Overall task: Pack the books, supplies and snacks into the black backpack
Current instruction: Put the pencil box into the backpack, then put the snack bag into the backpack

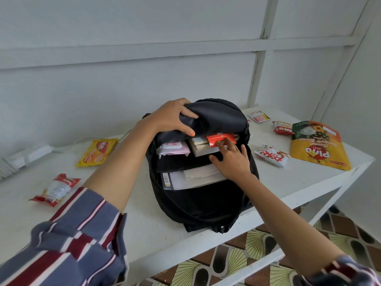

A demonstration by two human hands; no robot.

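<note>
The black backpack [206, 203] lies open on the white table [154, 234]. My left hand [171, 117] grips the bag's upper flap and holds it up. My right hand [232, 159] reaches into the main compartment, fingertips pressing a red snack packet [221, 138] against the books [199, 145] inside. A pink-and-white packet [173, 148] sits in the compartment's left side. Nearer me, a white notebook and papers [193, 178] stand in another pocket.
Left of the bag lie a yellow snack pack [98, 151] and a red-white packet [55, 188]. To the right lie a white-red packet [271, 155], a big yellow biscuit pouch [318, 145], a red snack [281, 127] and a small sachet [258, 116]. A power strip [31, 152] lies far left.
</note>
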